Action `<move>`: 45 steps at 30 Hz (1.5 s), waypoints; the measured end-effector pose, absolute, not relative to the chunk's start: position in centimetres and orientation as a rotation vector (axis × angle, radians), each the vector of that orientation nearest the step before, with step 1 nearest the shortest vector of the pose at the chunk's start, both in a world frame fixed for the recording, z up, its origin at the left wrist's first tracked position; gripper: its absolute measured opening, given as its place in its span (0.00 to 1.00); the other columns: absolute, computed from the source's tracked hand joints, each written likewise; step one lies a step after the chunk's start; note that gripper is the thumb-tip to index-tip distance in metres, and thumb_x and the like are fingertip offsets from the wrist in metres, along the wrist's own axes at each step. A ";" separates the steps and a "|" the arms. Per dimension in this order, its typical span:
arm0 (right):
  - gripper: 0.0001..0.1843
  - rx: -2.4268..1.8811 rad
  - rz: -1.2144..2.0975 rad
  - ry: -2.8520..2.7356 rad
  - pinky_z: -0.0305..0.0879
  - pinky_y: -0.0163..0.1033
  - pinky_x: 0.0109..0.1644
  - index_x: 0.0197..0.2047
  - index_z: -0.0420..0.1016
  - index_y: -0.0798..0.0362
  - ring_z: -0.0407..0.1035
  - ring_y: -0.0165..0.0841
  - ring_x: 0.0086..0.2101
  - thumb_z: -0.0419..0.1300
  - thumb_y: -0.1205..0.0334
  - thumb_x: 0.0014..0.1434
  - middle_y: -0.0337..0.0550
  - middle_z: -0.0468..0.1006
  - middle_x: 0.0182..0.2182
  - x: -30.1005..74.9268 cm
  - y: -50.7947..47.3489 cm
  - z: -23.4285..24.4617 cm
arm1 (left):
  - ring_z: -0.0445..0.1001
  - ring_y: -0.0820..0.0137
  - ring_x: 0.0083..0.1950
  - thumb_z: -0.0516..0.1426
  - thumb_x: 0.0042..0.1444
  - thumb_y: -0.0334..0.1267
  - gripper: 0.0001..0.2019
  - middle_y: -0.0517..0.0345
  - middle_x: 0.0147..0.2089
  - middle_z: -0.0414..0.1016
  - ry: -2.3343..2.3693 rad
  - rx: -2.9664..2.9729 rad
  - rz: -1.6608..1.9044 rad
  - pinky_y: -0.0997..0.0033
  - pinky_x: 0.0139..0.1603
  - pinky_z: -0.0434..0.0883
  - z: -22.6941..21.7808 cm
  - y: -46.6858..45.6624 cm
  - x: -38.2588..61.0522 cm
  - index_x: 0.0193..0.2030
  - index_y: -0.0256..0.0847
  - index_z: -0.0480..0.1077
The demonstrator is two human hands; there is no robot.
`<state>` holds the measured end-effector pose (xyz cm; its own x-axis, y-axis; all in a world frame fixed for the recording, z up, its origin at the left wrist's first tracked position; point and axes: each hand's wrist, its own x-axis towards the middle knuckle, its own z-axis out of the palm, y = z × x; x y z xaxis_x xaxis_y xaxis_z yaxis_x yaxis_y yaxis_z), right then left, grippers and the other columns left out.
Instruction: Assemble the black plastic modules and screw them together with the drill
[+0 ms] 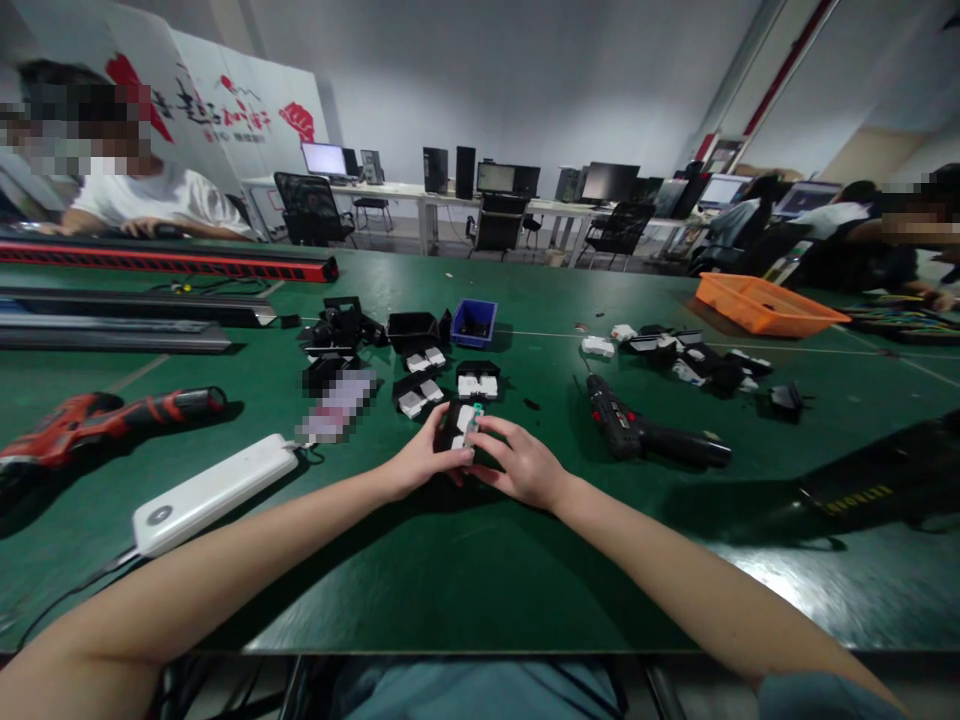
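Note:
Both hands meet above the green table, around a small black-and-white plastic part. My left hand is closed on its left side, thumb across the near edge. From the right, my right hand has its fingers and thumb on the part, close to a small teal piece at its upper right; whether the fingers grip that piece is hard to see. Just beyond the hands lie similar black-and-white parts, with others to their left. A blue bin with small dark items stands behind them.
Right of my hands lies a black cordless screwdriver; a black tool sits farther right. On the left are a red-and-black power tool, a white power bank with cables, and a pixelated phone. An orange tray stands back right. Other people sit around.

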<state>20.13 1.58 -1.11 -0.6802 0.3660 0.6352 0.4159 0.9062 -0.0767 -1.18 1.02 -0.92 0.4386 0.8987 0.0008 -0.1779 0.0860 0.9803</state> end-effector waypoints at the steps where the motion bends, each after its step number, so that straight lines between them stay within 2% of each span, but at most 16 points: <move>1: 0.29 -0.520 -0.106 -2.381 0.69 0.47 0.57 0.64 0.57 0.50 0.63 0.42 0.57 0.59 0.58 0.62 0.55 0.66 0.57 20.1 1.5 -1.0 | 0.74 0.71 0.31 0.66 0.48 0.39 0.34 0.57 0.44 0.67 0.761 1.184 0.921 0.68 0.26 0.75 -0.9 0.9 -1.1 0.58 0.47 0.53; 5: 0.25 -0.580 -0.112 -2.266 0.68 0.48 0.56 0.60 0.62 0.51 0.66 0.42 0.55 0.59 0.59 0.61 0.52 0.70 0.54 20.9 2.2 -0.7 | 0.75 0.69 0.28 0.63 0.50 0.39 0.27 0.59 0.38 0.70 0.784 1.051 0.864 0.71 0.22 0.72 -0.6 0.8 -0.8 0.54 0.44 0.56; 8: 0.18 -0.953 -0.065 -2.135 0.67 0.52 0.55 0.55 0.67 0.52 0.67 0.44 0.51 0.57 0.60 0.61 0.52 0.71 0.50 22.4 4.0 -0.9 | 0.76 0.66 0.30 0.59 0.52 0.40 0.19 0.54 0.38 0.73 0.722 0.937 0.871 0.70 0.24 0.71 -0.6 1.2 -0.9 0.50 0.40 0.60; 10: 0.18 -1.222 -0.017 -2.037 0.68 0.52 0.52 0.53 0.69 0.53 0.69 0.45 0.48 0.57 0.58 0.60 0.54 0.70 0.49 23.7 5.5 -1.5 | 0.76 0.66 0.31 0.58 0.54 0.40 0.15 0.50 0.38 0.75 0.692 0.843 0.876 0.69 0.27 0.71 -0.7 1.7 -1.0 0.45 0.36 0.63; 14: 0.16 -1.559 0.121 -1.924 0.69 0.50 0.47 0.45 0.75 0.56 0.70 0.43 0.41 0.60 0.55 0.57 0.53 0.71 0.44 25.8 8.0 -2.9 | 0.75 0.67 0.30 0.57 0.54 0.39 0.12 0.47 0.37 0.75 0.719 0.739 0.857 0.69 0.28 0.70 -0.7 2.2 -1.0 0.43 0.34 0.66; 16: 0.12 -1.573 0.188 -1.914 0.68 0.49 0.47 0.38 0.77 0.55 0.70 0.41 0.39 0.61 0.55 0.57 0.50 0.73 0.40 26.2 8.7 -3.4 | 0.75 0.67 0.30 0.57 0.54 0.38 0.13 0.49 0.37 0.75 0.714 0.750 0.844 0.70 0.27 0.69 -0.6 2.2 -0.9 0.44 0.35 0.65; 18: 0.11 -1.531 0.219 -1.921 0.67 0.46 0.46 0.36 0.78 0.54 0.70 0.39 0.39 0.60 0.56 0.58 0.48 0.73 0.38 26.2 8.9 -3.5 | 0.75 0.67 0.30 0.58 0.53 0.37 0.14 0.50 0.37 0.75 0.706 0.766 0.834 0.70 0.26 0.68 -0.6 2.2 -1.0 0.46 0.37 0.64; 22: 0.14 -1.316 0.434 -1.816 0.66 0.42 0.41 0.37 0.77 0.54 0.69 0.36 0.36 0.58 0.52 0.60 0.46 0.75 0.37 25.5 8.7 -3.1 | 0.75 0.66 0.31 0.59 0.52 0.37 0.16 0.50 0.38 0.75 0.667 0.765 0.769 0.71 0.27 0.68 -0.6 2.5 -1.3 0.47 0.37 0.64; 26: 0.18 -1.203 0.626 -1.690 0.65 0.39 0.34 0.38 0.73 0.55 0.68 0.33 0.30 0.56 0.47 0.62 0.41 0.73 0.29 24.6 8.0 -2.7 | 0.76 0.65 0.34 0.60 0.50 0.35 0.18 0.51 0.37 0.74 0.655 0.779 0.750 0.73 0.26 0.69 -0.5 2.7 -1.5 0.48 0.37 0.64; 30: 0.19 -1.119 0.842 -1.579 0.57 0.34 0.24 0.37 0.68 0.53 0.61 0.26 0.20 0.52 0.44 0.64 0.35 0.68 0.25 22.6 6.0 -2.1 | 0.73 0.70 0.31 0.61 0.50 0.34 0.18 0.55 0.34 0.72 0.746 0.870 0.845 0.77 0.22 0.68 -0.6 2.5 -1.2 0.48 0.37 0.65; 32: 0.18 -1.039 1.023 -1.505 0.54 0.33 0.22 0.36 0.68 0.52 0.58 0.24 0.19 0.54 0.44 0.63 0.34 0.67 0.25 21.2 4.4 -1.8 | 0.74 0.70 0.31 0.63 0.50 0.36 0.22 0.55 0.37 0.72 0.806 0.937 0.902 0.76 0.22 0.70 -0.6 2.2 -0.8 0.52 0.39 0.62; 35: 0.17 -0.978 1.184 -1.506 0.53 0.32 0.21 0.36 0.69 0.51 0.58 0.24 0.19 0.56 0.45 0.62 0.33 0.66 0.25 19.3 2.5 -1.7 | 0.76 0.67 0.37 0.64 0.51 0.38 0.32 0.52 0.46 0.70 0.849 1.035 0.932 0.72 0.25 0.75 -0.7 1.7 -0.4 0.61 0.47 0.55; 38: 0.16 -0.996 1.156 -1.622 0.56 0.33 0.22 0.37 0.70 0.51 0.61 0.27 0.21 0.56 0.46 0.62 0.35 0.68 0.25 18.4 1.5 -1.8 | 0.77 0.66 0.39 0.64 0.50 0.39 0.36 0.51 0.52 0.68 0.839 1.119 0.922 0.71 0.27 0.77 -0.8 1.4 -0.3 0.63 0.52 0.53; 45: 0.14 -1.068 0.925 -1.789 0.60 0.35 0.27 0.36 0.72 0.51 0.66 0.31 0.27 0.55 0.49 0.64 0.39 0.73 0.28 18.7 1.4 -1.7 | 0.74 0.69 0.37 0.66 0.49 0.40 0.37 0.52 0.50 0.66 0.898 1.202 0.968 0.69 0.27 0.78 -1.0 1.3 -0.2 0.62 0.49 0.52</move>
